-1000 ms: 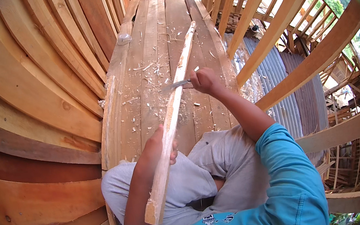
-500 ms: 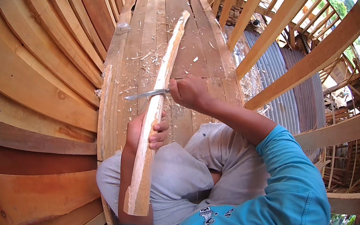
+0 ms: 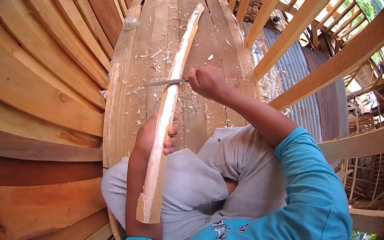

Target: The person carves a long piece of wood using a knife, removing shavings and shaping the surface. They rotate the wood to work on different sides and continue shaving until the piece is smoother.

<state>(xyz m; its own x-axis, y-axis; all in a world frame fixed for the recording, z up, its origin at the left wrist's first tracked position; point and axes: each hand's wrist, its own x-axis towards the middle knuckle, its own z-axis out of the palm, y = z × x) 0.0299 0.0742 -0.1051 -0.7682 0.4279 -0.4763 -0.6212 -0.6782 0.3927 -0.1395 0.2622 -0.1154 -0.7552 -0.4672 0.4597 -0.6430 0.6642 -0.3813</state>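
Judging from the pale wooden stick [image 3: 167,108], slanting from the upper middle of the frame to the lower part left of centre, expect something stiff and moderately light; likely dry and a little rough, so hardly slippery, though perhaps splintery along the shaved face; not fragile overall, but probably weaker toward the narrow upper end; best taken hold of along the thicker-looking lower half, well clear of the blade; grasped left of centre by the left hand [image 3: 146,132], with fingers [image 3: 172,141] curled around to the right side; crossed higher up, near mid-frame, by the knife [image 3: 160,83], with its handle clenched in the right hand [image 3: 207,83] and mostly hidden; hard to tell whether biting into the wood; beyond, in the upper middle, scattered shavings [image 3: 159,54] on plank flooring [image 3: 197,46].

Compared with half a second earlier, note the knife and right hand shifted upward, with more stick between blade and left hand; note too the stick's upper tip slightly higher, with the left grasp much the same.
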